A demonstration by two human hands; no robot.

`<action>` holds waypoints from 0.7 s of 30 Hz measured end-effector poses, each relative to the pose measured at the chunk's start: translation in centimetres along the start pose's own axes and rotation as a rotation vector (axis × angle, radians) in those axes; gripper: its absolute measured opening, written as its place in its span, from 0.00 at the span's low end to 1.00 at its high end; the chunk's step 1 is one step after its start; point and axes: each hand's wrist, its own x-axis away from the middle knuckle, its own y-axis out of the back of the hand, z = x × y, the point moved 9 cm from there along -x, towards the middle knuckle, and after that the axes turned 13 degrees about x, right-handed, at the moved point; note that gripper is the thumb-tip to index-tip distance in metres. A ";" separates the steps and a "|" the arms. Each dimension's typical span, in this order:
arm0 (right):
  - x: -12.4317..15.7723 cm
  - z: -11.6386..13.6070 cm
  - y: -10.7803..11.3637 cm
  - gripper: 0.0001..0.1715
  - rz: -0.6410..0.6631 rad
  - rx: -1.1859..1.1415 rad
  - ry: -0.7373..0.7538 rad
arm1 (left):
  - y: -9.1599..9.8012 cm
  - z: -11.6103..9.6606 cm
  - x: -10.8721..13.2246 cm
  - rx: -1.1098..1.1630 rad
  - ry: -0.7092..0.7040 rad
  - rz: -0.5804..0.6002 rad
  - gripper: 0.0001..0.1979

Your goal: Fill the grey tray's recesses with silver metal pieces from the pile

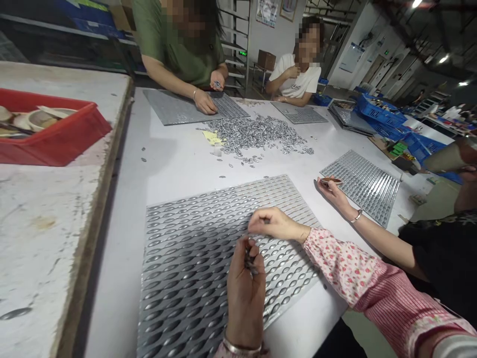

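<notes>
Palm up, my left hand [246, 293] curls around several small grey oval pieces [250, 261] at the near part of a wide grey sheet [201, 248]. Rows of shiny, leaf-shaped ovals cover that sheet; whether each is a loose piece or part of the sheet is hard to tell. My right hand [278, 223], in a floral sleeve, hovers just beyond the left over the sheet's right half. Its thumb and fingertips are brought together, and whatever is between them is hidden. Past the sheet lies a spread pile of similar grey pieces [257, 134].
A person in green works over another sheet [175, 107] across the table [179, 164]. At right, a co-worker's hand [335, 194] holds a brown oval object beside a sheet [361, 184]. A red bin [70, 134] stands left; blue crates [383, 117] are at far right.
</notes>
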 end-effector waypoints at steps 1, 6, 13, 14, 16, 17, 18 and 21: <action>-0.9 -1.4 0.9 0.16 -0.076 -0.038 -0.057 | 0.1 -0.1 0.1 0.015 -0.009 -0.040 0.12; -4.9 -7.0 5.8 0.14 -0.408 0.170 -0.210 | 0.0 0.5 0.4 0.077 0.077 -0.087 0.14; -6.2 -7.0 5.5 0.10 -0.395 0.565 -0.211 | -0.3 1.0 0.3 0.097 0.165 0.001 0.14; -6.1 -6.9 5.4 0.11 -0.407 0.581 -0.215 | -0.3 1.0 0.3 0.091 0.160 0.009 0.15; -5.9 -6.9 5.3 0.10 -0.427 0.602 -0.235 | -0.4 1.0 0.2 0.078 0.151 0.004 0.14; -5.9 -7.0 5.3 0.09 -0.434 0.608 -0.249 | -0.3 1.1 0.2 0.075 0.150 -0.005 0.13; -6.0 -7.2 5.4 0.08 -0.438 0.609 -0.262 | -0.3 1.1 0.2 0.074 0.151 -0.014 0.13; -6.1 -7.4 5.6 0.04 -0.439 0.596 -0.286 | -0.4 1.4 0.4 0.057 0.160 0.001 0.13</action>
